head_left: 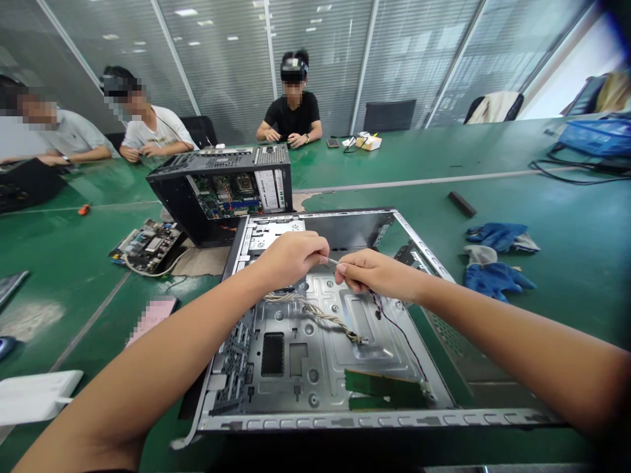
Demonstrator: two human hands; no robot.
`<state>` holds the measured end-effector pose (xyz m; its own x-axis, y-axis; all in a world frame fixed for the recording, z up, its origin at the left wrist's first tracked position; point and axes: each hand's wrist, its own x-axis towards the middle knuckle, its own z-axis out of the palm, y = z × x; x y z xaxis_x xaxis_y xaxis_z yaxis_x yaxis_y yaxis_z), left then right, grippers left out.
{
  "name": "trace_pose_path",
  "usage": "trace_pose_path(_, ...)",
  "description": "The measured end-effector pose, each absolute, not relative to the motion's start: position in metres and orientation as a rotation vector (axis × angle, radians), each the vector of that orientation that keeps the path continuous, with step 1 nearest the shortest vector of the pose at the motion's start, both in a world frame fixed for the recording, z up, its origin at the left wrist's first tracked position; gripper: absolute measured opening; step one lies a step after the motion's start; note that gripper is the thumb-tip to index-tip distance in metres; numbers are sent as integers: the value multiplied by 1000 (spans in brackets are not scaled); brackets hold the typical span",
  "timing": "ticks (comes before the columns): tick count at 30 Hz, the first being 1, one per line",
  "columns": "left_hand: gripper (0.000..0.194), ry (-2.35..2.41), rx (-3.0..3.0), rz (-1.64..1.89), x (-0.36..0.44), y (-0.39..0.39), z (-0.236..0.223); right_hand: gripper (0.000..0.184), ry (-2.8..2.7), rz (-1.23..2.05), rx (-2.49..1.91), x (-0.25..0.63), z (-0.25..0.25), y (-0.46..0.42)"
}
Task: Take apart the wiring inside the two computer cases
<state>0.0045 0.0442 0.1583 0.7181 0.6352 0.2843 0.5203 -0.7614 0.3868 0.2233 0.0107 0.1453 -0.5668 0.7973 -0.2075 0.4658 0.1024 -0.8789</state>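
Observation:
My left hand [298, 255] and my right hand [369, 269] are closed and close together over an open computer case [320, 418]. A short light-grey length of cable [333, 261] shows between them, pinched at both ends; the rest of it is hidden by the fingers. Below the hands, a twisted bundle of beige wires [320, 312] lies across the bare metal floor of the case. A thin dark wire [401, 332] runs down the right side. Green memory modules [384, 384] rest in the near right corner of the case.
Behind stands a second computer case [170, 197] with its motherboard exposed. A loose circuit board [150, 246] lies to the left, near a pink pad [152, 318] and a white device [37, 397]. Blue gloves [497, 276] lie right. Several people sit across the green table [547, 217].

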Motion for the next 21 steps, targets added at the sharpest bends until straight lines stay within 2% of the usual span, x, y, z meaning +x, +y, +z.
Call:
trace_pose_path(6,15,936,2676,523,4,44,159,29,-2306,948,-1379,218,146,8)
trace_pose_path(12,12,982,2564,481,4,44,161,31,-2323,774,-1383,217,143,8)
trace_pose_path(15,11,984,2528,475,4,45,162,31,-2274,876,-1390,217,144,9)
trace_pose_path(18,11,955,2541,487,4,45,161,29,-2147,1240,-1316,217,145,9)
trace_pose_path(21,11,872,2577,497,5,45,161,34,-1867,1620,-1188,217,144,9)
